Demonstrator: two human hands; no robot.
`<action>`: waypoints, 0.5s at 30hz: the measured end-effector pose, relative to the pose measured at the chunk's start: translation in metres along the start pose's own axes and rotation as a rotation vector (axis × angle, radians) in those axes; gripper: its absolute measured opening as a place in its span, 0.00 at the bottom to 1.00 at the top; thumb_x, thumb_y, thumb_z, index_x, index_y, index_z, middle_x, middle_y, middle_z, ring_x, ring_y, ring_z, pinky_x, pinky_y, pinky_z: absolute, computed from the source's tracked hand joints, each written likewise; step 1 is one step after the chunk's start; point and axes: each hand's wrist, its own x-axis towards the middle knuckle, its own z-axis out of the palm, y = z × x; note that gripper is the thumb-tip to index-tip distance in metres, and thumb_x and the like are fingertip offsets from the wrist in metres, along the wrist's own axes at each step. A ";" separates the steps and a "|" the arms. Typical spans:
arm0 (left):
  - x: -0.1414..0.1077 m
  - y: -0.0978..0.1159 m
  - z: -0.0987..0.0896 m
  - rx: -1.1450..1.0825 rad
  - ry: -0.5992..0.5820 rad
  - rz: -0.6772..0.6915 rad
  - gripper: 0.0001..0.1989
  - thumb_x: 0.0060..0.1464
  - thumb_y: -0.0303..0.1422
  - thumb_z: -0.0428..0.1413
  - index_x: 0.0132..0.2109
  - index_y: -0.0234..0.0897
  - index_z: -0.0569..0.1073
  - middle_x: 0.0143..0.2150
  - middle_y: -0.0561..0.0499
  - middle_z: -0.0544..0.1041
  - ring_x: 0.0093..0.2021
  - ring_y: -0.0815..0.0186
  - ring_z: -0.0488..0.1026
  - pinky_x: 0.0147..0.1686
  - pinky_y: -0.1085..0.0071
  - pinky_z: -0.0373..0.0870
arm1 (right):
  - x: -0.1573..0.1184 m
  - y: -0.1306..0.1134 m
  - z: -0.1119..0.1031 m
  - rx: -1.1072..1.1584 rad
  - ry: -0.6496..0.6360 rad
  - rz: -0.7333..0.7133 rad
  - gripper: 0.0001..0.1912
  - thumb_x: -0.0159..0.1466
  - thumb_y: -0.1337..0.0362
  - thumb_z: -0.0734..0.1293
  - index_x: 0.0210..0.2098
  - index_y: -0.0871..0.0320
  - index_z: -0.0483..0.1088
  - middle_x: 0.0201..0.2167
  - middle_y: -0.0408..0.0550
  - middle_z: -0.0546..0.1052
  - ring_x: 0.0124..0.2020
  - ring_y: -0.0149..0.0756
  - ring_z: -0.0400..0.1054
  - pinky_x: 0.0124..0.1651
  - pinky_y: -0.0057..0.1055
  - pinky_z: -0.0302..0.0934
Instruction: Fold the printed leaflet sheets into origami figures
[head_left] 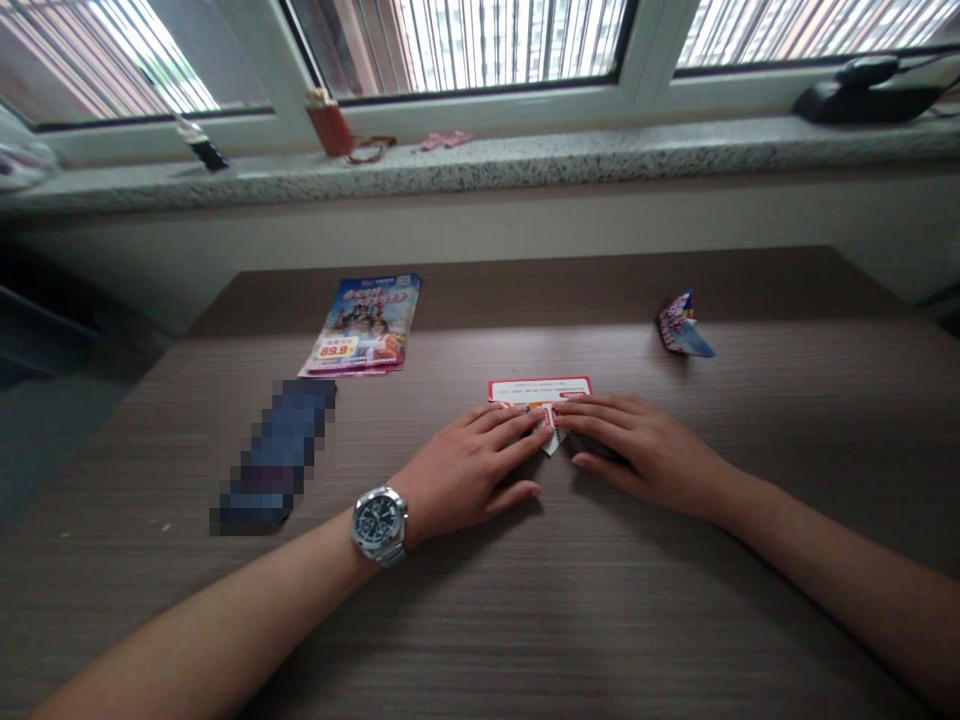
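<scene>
A partly folded paper leaflet (541, 388) lies on the table, its red-bordered white strip at the far side and a pointed white corner towards me. My left hand (480, 460), with a metal watch (380, 524) on the wrist, rests on the leaflet's left part, fingers stretched out flat. From the other side my right hand (637, 445) presses its extended fingertips on the right part. The fingertips of both hands almost meet over the paper. Much of the folded middle is hidden under my fingers.
A stack of colourful flyers (367, 325) lies at the back left of the brown table (480, 620). Nearer me is a pixelated dark blue object (274, 455). At the back right stands a folded paper piece (682, 328). Small items, including a red case (330, 128), sit on the stone windowsill (570, 165).
</scene>
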 end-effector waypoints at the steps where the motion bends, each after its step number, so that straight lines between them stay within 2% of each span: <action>1: 0.000 0.001 0.000 -0.002 -0.001 0.006 0.31 0.67 0.48 0.49 0.71 0.40 0.57 0.70 0.43 0.63 0.69 0.54 0.61 0.68 0.54 0.57 | 0.000 0.000 0.000 -0.003 0.003 0.005 0.22 0.70 0.61 0.65 0.62 0.55 0.66 0.60 0.54 0.74 0.62 0.46 0.66 0.64 0.47 0.62; 6: 0.001 0.002 0.001 -0.010 0.004 0.014 0.33 0.67 0.50 0.49 0.72 0.40 0.56 0.71 0.43 0.62 0.69 0.53 0.60 0.69 0.53 0.55 | -0.001 0.000 0.001 -0.056 0.017 0.019 0.22 0.70 0.59 0.64 0.62 0.56 0.67 0.61 0.56 0.73 0.60 0.49 0.67 0.60 0.49 0.64; 10: 0.001 0.001 0.002 -0.015 -0.004 0.020 0.34 0.67 0.51 0.48 0.71 0.39 0.57 0.72 0.43 0.60 0.71 0.53 0.57 0.72 0.53 0.49 | 0.000 0.001 0.005 -0.085 0.012 0.011 0.26 0.71 0.57 0.64 0.66 0.57 0.63 0.66 0.59 0.66 0.65 0.52 0.62 0.63 0.52 0.61; 15: 0.001 0.001 0.002 -0.044 -0.021 0.016 0.34 0.66 0.51 0.49 0.71 0.37 0.57 0.72 0.42 0.60 0.73 0.54 0.54 0.71 0.55 0.54 | 0.000 0.001 0.007 -0.028 -0.020 0.016 0.27 0.72 0.58 0.63 0.68 0.55 0.59 0.67 0.57 0.67 0.67 0.47 0.60 0.67 0.51 0.58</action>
